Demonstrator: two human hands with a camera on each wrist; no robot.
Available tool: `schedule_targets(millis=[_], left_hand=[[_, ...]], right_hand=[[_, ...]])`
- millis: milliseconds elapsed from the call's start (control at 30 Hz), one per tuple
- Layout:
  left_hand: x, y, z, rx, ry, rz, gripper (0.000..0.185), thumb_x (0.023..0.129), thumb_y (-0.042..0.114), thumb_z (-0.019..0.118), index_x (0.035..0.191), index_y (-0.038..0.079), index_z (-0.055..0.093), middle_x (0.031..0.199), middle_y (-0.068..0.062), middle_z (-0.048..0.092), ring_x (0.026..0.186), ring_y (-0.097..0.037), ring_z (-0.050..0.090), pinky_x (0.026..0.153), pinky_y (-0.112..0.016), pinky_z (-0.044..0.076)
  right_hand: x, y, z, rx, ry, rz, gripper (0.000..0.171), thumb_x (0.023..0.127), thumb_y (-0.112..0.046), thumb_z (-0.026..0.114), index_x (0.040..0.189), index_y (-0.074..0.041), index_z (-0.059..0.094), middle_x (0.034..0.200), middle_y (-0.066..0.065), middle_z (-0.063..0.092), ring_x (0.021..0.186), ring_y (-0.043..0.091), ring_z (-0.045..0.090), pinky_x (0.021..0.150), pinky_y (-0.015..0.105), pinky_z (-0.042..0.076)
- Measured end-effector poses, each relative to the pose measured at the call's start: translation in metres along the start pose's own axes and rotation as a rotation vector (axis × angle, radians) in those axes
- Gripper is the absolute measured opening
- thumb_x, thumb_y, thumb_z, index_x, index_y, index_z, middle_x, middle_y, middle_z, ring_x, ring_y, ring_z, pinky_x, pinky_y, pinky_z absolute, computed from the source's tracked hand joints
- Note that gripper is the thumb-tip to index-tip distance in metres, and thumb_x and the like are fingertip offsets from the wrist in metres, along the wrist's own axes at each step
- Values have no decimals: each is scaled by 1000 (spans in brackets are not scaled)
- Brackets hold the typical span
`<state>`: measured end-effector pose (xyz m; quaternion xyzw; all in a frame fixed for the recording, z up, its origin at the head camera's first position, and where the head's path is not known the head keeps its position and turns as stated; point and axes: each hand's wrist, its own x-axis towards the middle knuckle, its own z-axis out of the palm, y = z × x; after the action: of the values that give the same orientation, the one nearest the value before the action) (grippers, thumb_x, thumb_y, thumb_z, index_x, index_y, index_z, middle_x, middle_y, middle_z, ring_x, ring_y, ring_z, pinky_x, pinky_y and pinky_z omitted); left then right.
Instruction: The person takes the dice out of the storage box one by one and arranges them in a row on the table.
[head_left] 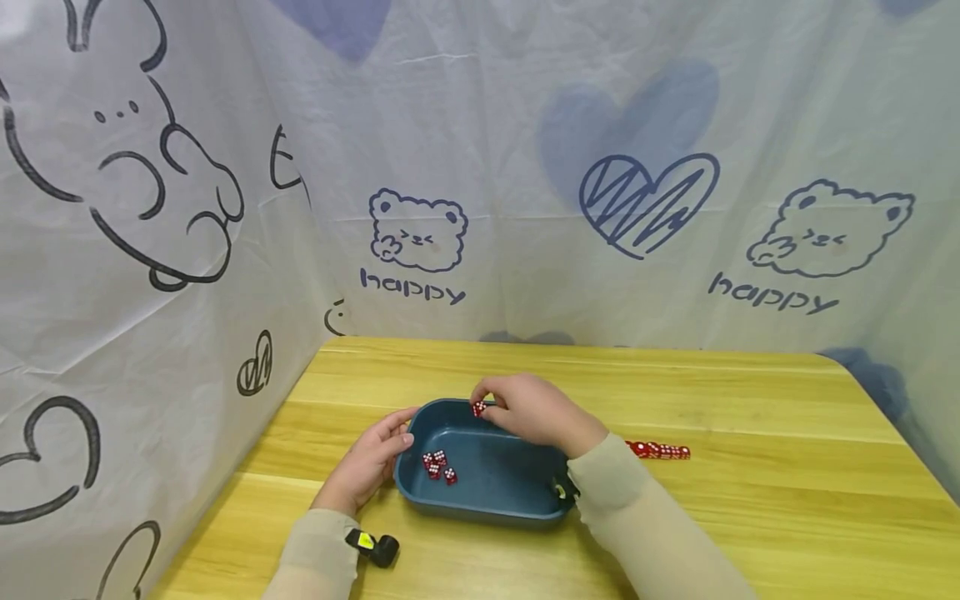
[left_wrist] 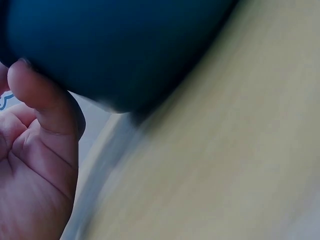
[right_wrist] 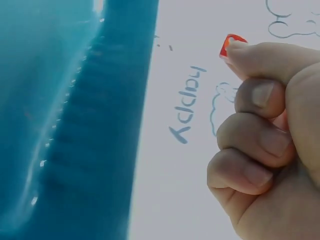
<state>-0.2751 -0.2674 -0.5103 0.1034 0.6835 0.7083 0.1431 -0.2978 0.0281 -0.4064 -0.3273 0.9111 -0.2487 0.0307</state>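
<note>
A dark blue-green tray (head_left: 498, 475) with rounded corners is on the wooden table, several red dice (head_left: 438, 465) lying in its left part. At the tray's left end my left hand (head_left: 367, 462) grips the rim, thumb at the edge and fingers along the outside; the left wrist view shows the thumb (left_wrist: 37, 92) against the tray wall. Above the tray's far rim, my right hand (head_left: 536, 408) pinches one red die (head_left: 479, 408) with white dots between thumb and index finger. In the right wrist view the other fingers (right_wrist: 250, 145) curl into the palm.
Right of the tray, a row of red dice (head_left: 660, 451) lies on the table (head_left: 780, 483), partly behind the right sleeve. A black wrist camera (head_left: 375, 548) sits on the left cuff. White printed cloth (head_left: 517, 275) hangs behind and at the left.
</note>
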Motion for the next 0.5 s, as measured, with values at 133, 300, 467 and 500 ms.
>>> schedule_targets(millis=[133,300,467,500], left_hand=[[0,0,1,0,2,-2,51,107,9,49,155,-1,33,123,-23,53,100,-17,62,81,-29,58],[-1,1,2,-7,4,-5,52,106,9,49,155,-2,33,129,-25,52,105,-19,61,85,-30,57],[0,0,2,-3,0,-6,52,107,8,48,155,-2,32,131,-26,52,106,-18,61,86,-30,57],[0,0,2,-4,-2,-5,52,107,9,48,155,-2,32,131,-26,51,106,-18,61,86,-30,57]], right_hand=[[-7,-2,-6,-8,11,-4,21,98,-25,67,118,-25,72,67,-5,51,58,12,48,55,28,39],[-14,2,-13,0,25,25,20,98,-26,67,117,-28,72,67,-5,52,57,13,49,54,28,40],[-22,11,-16,23,22,57,19,98,-27,68,117,-28,72,68,-4,52,57,14,50,53,29,42],[-23,13,-17,21,24,62,19,98,-28,68,117,-28,72,68,-4,53,57,14,50,53,29,42]])
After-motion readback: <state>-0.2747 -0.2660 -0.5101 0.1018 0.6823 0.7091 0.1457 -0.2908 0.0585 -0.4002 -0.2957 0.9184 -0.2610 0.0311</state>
